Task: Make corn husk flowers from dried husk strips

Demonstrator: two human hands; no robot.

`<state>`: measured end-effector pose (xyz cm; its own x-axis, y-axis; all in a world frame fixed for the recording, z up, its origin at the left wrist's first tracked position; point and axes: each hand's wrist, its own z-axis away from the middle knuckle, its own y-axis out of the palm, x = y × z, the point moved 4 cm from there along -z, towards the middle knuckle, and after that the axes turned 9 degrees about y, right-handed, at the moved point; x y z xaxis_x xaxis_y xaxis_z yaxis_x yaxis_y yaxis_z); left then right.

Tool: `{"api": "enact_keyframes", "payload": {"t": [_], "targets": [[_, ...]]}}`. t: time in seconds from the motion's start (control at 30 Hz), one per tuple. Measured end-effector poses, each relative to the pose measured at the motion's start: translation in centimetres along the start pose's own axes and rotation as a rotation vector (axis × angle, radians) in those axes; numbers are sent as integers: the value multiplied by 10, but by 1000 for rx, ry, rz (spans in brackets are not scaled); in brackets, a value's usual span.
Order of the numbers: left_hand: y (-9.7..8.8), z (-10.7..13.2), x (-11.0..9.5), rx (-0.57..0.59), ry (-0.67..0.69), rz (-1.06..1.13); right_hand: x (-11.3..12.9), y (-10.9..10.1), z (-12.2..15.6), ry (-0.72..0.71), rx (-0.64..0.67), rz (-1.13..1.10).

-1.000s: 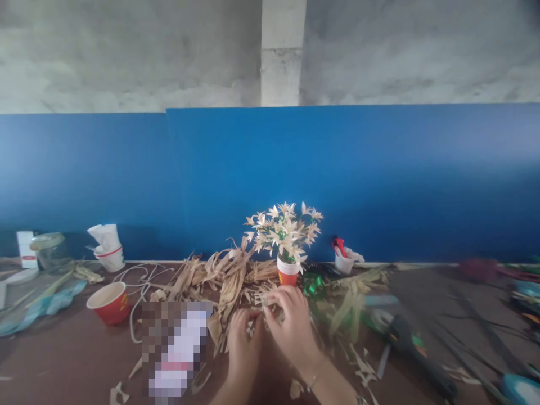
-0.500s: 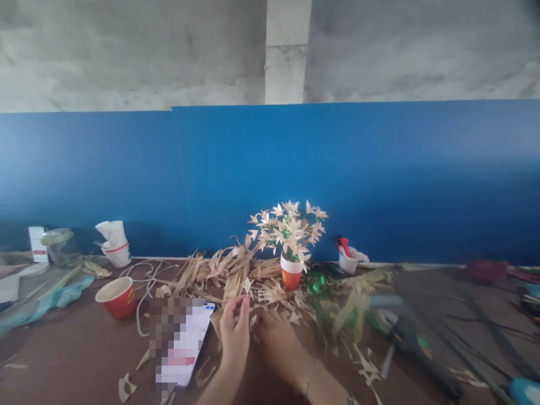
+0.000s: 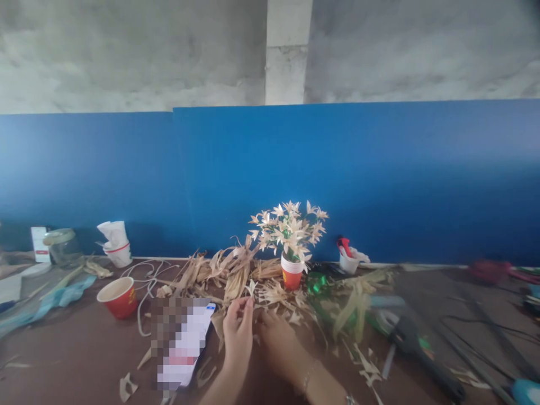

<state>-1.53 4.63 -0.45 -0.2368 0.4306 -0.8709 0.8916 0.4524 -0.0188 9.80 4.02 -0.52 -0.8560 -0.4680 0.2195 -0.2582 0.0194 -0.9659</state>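
My left hand (image 3: 238,322) is closed, pinching a small pale flower (image 3: 251,288) upright between thumb and fingertips. The flower looks made of dried husk petals. Beside it, my right hand (image 3: 274,332) reaches down among loose husk pieces (image 3: 295,318) on the table, its fingers bent together; whatever lies under the fingertips is hidden. Just beyond both hands stands a red and white paper cup (image 3: 291,275) bearing a bunch of similar cream flowers (image 3: 291,230) on green stems. Dried corn husks (image 3: 236,270) are heaped to its left.
A phone (image 3: 185,346) and a red paper bowl (image 3: 117,298) lie left of my hands, with a white cable (image 3: 145,287) behind. Green ribbon (image 3: 317,283) and a dark glue gun (image 3: 422,354) are at the right. A blue partition (image 3: 236,169) closes the back.
My left hand has shifted slightly right with the flower. My right hand stays low among the husk pieces, its fingers a little less blurred.
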Motion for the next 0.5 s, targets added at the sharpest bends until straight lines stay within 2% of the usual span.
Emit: {"api": "enact_keyframes", "payload": {"t": [0.17,0.3,0.4,0.5], "targets": [[0,1,0,0,10,-41,0,-1,2,6,24,8],[0,1,1,20,22,-45,-4,8,1,56,-2,-16],[0,1,-2,20,23,-32,-8,11,-1,66,-60,-68],[0,1,-7,17,30,-29,-14,-5,-1,132,-195,-279]]}}
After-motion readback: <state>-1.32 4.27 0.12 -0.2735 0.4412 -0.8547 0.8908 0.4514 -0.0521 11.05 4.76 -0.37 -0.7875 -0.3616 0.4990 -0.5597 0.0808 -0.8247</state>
